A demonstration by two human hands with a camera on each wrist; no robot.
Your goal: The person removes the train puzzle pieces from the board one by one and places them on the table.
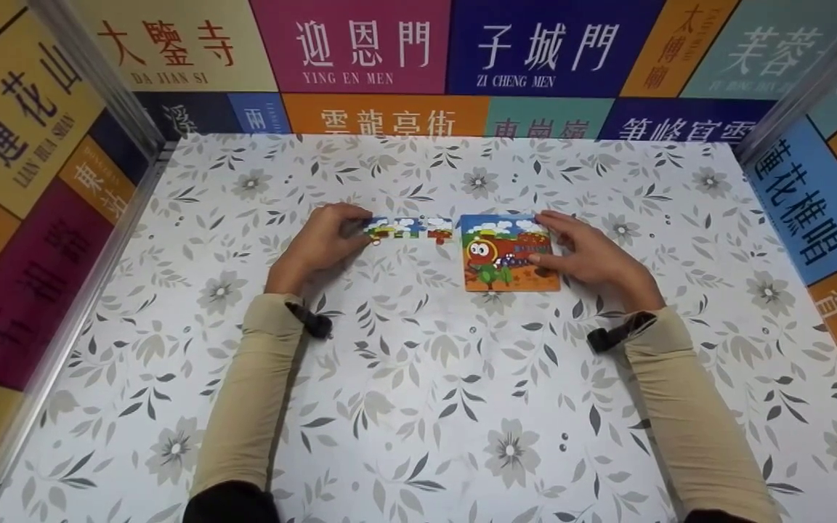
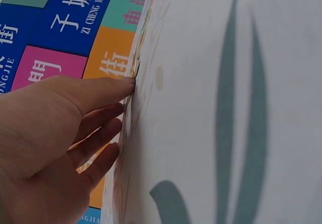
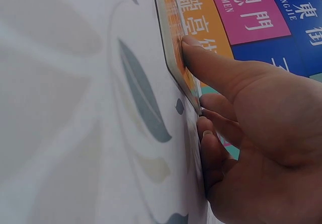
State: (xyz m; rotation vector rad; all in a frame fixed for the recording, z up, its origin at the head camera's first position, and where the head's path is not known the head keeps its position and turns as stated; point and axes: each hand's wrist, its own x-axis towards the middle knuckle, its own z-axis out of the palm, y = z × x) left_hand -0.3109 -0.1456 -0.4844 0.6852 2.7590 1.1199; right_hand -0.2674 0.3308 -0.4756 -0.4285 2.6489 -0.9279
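A short row of jigsaw puzzle pieces (image 1: 439,228) with blue sky and white clouds lies on the flowered tabletop. My left hand (image 1: 326,236) is at the row's left end, pinching the end piece (image 1: 382,226) between thumb and index finger. To the right of the row lies a square picture board (image 1: 487,250) showing a cartoon figure with big eyes. On the board's right side rests my right hand (image 1: 593,250), thumb on the picture and index finger by the top right corner. In the right wrist view the board's edge (image 3: 168,48) shows under the thumb; the left wrist view barely shows the pieces.
A white tabletop (image 1: 418,378) with grey leaves and flowers spreads around the pieces. Colourful panels (image 1: 368,51) with Chinese lettering stand along the back and both sides. Dark straps with small cameras (image 1: 317,324) sit at both wrists.
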